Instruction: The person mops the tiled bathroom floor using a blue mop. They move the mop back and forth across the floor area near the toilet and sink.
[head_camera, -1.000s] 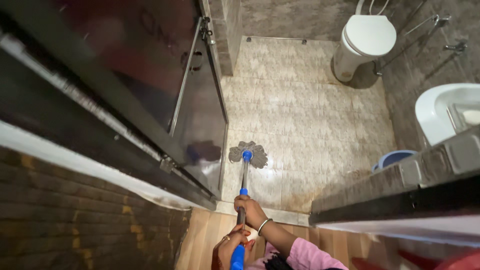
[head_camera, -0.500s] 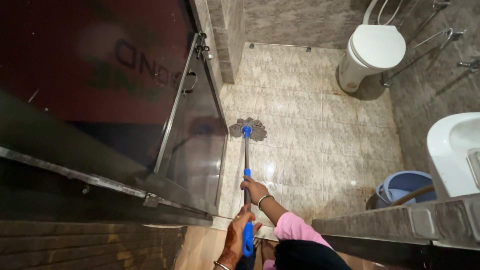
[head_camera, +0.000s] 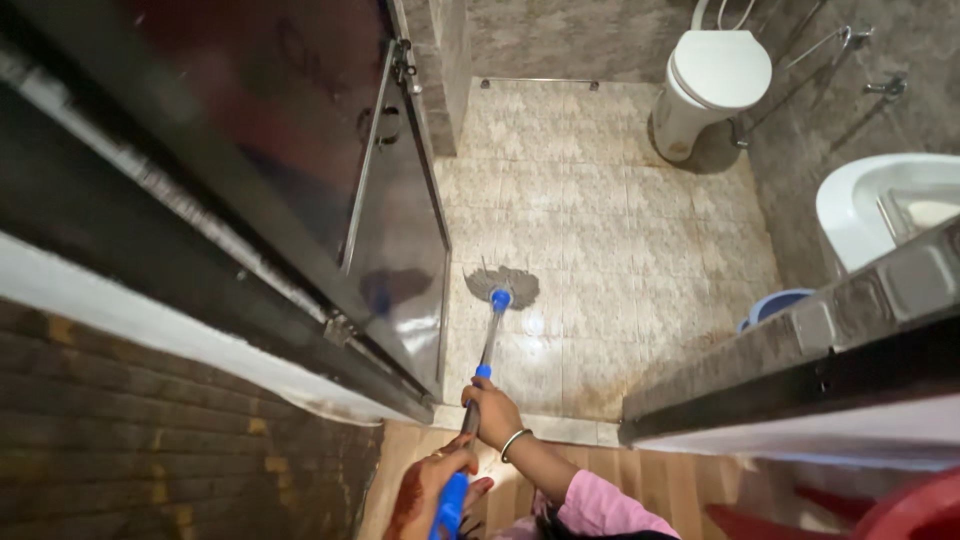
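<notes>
Down at the bottom of the view, the right hand (head_camera: 492, 408) is clenching around the metal shaft of a mop (head_camera: 487, 340), just below a small blue collar, with a thin bangle (head_camera: 514, 443) sitting on the wrist and a pink sleeve (head_camera: 610, 508) trailing behind it. Nearer the body, the left hand (head_camera: 425, 492), patterned with dark henna, is closing around the blue plastic grip at the shaft's near end. The shaft is slanting away from both hands, running out over a pale stone threshold (head_camera: 560, 428) to a blue socket, where the grey string mop head (head_camera: 502, 284) is lying spread flat on the bathroom floor (head_camera: 620, 230), close beside the glass door (head_camera: 395, 230). That floor is showing square beige tiles, mottled and glossy, with a wet sheen around the mop head. The glass door is standing open on the left, dark and reflective, framed in thin metal with a curved handle. Farther out, a white toilet (head_camera: 712, 75) with its lid down is sitting against the grey stone-look back wall. To the right, a white rounded washbasin (head_camera: 865, 205) is jutting from the wall; what lies in its bowl is too unclear to tell. Below it, a blue plastic bucket (head_camera: 775, 305) is peeking out, its contents hidden behind the dark ledge (head_camera: 800, 360). Wooden planks (head_camera: 640, 485) are covering the floor under the person.
</notes>
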